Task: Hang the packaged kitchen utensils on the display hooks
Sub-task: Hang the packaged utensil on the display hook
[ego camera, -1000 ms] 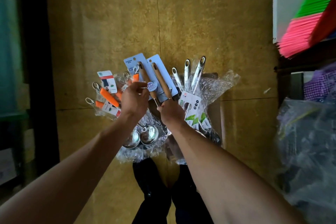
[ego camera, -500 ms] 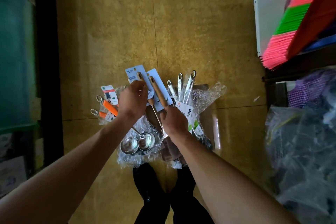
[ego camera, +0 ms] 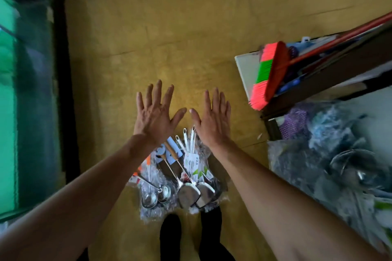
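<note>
Nearest us, dark shoes (ego camera: pixel 169 237) stand just behind the pile of packaged utensils (ego camera: pixel 169 176), which lies on the yellow floor (ego camera: pixel 169 27) with ladles (ego camera: pixel 157 196) at its left and spatulas (ego camera: pixel 188 196) at its right. Over the pile's far end we see the left hand (ego camera: pixel 153 116) and right hand (ego camera: pixel 213 121) held flat, fingers straight and spread, holding nothing, thumbs almost meeting. Right of the pile lie plastic bags (ego camera: pixel 318 154); beyond those, a pink-and-green broom (ego camera: pixel 269 78).
</note>
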Tool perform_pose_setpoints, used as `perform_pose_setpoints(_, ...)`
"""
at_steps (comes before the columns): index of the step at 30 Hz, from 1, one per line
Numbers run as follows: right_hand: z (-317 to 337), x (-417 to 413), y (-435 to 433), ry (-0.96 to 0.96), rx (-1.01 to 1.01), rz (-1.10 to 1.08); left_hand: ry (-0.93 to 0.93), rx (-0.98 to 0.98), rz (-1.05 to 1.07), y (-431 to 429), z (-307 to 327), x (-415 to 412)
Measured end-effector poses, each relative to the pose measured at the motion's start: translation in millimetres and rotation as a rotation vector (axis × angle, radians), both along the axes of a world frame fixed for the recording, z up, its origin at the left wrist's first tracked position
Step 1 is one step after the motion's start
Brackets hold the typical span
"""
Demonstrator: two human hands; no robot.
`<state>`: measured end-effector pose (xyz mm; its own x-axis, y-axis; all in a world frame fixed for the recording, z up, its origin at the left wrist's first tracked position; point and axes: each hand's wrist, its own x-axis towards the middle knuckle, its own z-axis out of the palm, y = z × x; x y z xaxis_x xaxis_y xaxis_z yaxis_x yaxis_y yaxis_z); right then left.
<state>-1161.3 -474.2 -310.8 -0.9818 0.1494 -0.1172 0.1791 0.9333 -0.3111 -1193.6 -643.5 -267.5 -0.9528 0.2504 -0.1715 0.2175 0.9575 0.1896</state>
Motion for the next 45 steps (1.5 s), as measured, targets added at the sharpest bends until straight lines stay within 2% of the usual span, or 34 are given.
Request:
perform_pose_setpoints(8, 112, 32, 58, 0.112, 0.039, -0.241, 0.121, -0.002, -0.317, 77, 112, -6)
perform_pose_setpoints(14, 169, 118, 113, 0.177, 0.074, -0.469, 0.171, 0.021, -0.582, 155, 168, 43)
perform_pose_setpoints(18, 190, 205, 163, 0.178, 0.131, -0.639, 0.166, 0.072, -0.748, 224, 189, 108)
perform_pose_setpoints(22, 200, 319, 203, 0.210, 0.180, -0.787, 0.164, 0.157, -0.930, 288, 202, 211)
perform_pose_setpoints(26, 207, 461, 225, 0.158, 0.147, -0.958, 0.166, 0.195, -1.107, 338, 204, 339)
perform_pose_setpoints(32, 220, 723, 236, 0.060, 0.133, -1.218, 0.052, 0.265, -1.420, 387, 210, 580)
perform_pose_setpoints(36, 245, 869, 252, 0.046, 0.169, -1.390, 0.021, 0.310, -1.545, 412, 234, 733)
perform_pose_setpoints(40, 268, 964, 261, 0.071, 0.185, -1.434, 0.007, 0.348, -1.570, 433, 250, 837)
perform_pose_setpoints(45, 272, 1019, 275, 0.082, 0.179, -1.461, 0.028, 0.346, -1.573, 461, 247, 896)
